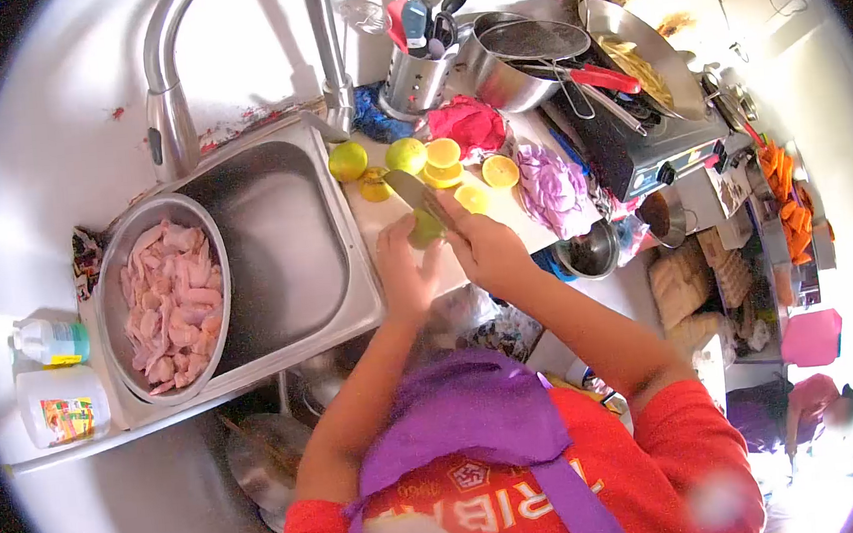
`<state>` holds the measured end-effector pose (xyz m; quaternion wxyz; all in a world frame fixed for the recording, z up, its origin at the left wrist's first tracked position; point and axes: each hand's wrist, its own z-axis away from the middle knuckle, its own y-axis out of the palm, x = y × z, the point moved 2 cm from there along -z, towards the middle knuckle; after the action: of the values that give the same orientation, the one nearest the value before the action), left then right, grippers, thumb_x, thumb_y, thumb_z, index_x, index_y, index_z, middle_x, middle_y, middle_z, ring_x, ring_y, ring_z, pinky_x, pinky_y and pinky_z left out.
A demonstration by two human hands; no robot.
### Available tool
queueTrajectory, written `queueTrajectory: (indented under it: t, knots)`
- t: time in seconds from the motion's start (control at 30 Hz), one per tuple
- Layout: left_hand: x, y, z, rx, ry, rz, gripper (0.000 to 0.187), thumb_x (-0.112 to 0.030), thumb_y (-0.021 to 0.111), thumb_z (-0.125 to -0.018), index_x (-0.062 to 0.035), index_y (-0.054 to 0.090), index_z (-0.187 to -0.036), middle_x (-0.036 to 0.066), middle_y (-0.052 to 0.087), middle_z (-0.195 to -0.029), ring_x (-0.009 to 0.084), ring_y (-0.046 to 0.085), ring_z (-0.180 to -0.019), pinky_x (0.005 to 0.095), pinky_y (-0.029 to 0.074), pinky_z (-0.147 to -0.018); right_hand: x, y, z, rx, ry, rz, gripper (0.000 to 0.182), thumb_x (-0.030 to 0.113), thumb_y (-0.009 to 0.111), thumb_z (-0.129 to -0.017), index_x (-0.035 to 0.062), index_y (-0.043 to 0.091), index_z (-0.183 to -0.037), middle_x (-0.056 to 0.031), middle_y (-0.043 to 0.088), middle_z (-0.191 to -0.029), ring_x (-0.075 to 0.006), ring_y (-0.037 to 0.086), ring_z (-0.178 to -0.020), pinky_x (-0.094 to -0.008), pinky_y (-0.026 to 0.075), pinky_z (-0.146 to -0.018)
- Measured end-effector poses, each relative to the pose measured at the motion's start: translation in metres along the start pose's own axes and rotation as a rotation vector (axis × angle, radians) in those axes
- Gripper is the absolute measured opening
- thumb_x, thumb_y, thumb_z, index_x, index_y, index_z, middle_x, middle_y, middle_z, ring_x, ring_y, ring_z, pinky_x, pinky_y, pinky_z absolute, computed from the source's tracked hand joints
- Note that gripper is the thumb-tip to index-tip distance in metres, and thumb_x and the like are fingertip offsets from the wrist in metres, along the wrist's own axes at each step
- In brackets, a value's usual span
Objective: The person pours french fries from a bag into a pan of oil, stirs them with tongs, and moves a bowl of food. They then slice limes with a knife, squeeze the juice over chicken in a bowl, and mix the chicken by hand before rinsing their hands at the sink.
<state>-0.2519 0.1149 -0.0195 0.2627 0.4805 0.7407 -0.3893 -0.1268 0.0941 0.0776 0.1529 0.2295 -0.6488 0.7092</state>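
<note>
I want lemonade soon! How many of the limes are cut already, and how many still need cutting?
Done: about four cut halves lie on the counter. In hand: the left hand steadies a lime while the right hand presses the knife on it. Left: two whole limes near the sink look uncut.

Green lime [425,229] on white counter, steel knife [417,195] blade across it.
</note>
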Motion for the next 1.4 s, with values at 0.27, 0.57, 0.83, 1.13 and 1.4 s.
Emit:
queueTrajectory:
  t: [0.27, 0.57, 0.83, 1.13, 1.4]
  knots:
    - [-0.007, 0.0, 0.004, 0.032, 0.04, -0.092, 0.046, -0.012, 0.068, -0.071, -0.0009, 0.05, -0.111, 0.017, 0.053, -0.108, 0.0351, 0.049, -0.101, 0.0429, 0.038, -0.089, -0.02, 0.017, 0.004, 0.01, 0.038, -0.012, 0.055, 0.021, 0.048, -0.087, 0.0152, 0.03, -0.138, -0.0222, 0.059, -0.096, -0.0374, 0.057, -0.088, -0.045, 0.045, -0.076]
    - [0.003, 0.005, 0.011, 0.029, -0.023, -0.072, 0.048, -0.021, 0.066, -0.076, 0.001, 0.047, -0.114, 0.019, 0.051, -0.11, 0.0349, 0.048, -0.103, 0.0417, 0.039, -0.09, -0.017, 0.022, 0.023, -0.028, 0.022, 0.032, 0.057, 0.024, 0.048, -0.087, 0.0191, 0.027, -0.14, -0.0223, 0.058, -0.078, -0.0395, 0.059, -0.072, -0.0466, 0.047, -0.066]
    - [-0.007, 0.007, 0.012, 0.068, 0.063, -0.117, 0.053, -0.017, 0.069, -0.073, 0.0012, 0.045, -0.117, 0.02, 0.05, -0.114, 0.0368, 0.047, -0.105, 0.0436, 0.036, -0.093, -0.027, 0.026, 0.015, 0.009, 0.028, 0.028, 0.056, 0.03, 0.044, -0.089, 0.0204, 0.024, -0.14, -0.0233, 0.059, -0.083, -0.0398, 0.059, -0.075, -0.0471, 0.047, -0.068]
    - [-0.019, 0.0, 0.008, 0.104, 0.18, -0.259, 0.052, -0.017, 0.065, -0.078, 0.0023, 0.043, -0.12, 0.021, 0.049, -0.113, 0.0336, 0.049, -0.104, 0.038, 0.041, -0.088, -0.022, 0.024, 0.014, -0.005, 0.069, 0.028, 0.054, 0.028, 0.041, -0.089, 0.0247, 0.024, -0.14, -0.0212, 0.059, -0.083, -0.0393, 0.059, -0.076, -0.0475, 0.047, -0.069]
    - [0.009, -0.002, -0.008, 0.038, -0.488, 0.255, 0.058, -0.019, 0.062, -0.079, 0.0046, 0.036, -0.126, 0.022, 0.049, -0.112, 0.0377, 0.046, -0.106, 0.0437, 0.036, -0.093, -0.011, 0.012, 0.021, 0.074, 0.037, 0.091, 0.057, 0.023, 0.046, -0.087, 0.025, 0.026, -0.14, -0.0197, 0.058, -0.081, -0.0382, 0.059, -0.073, -0.0473, 0.047, -0.069]
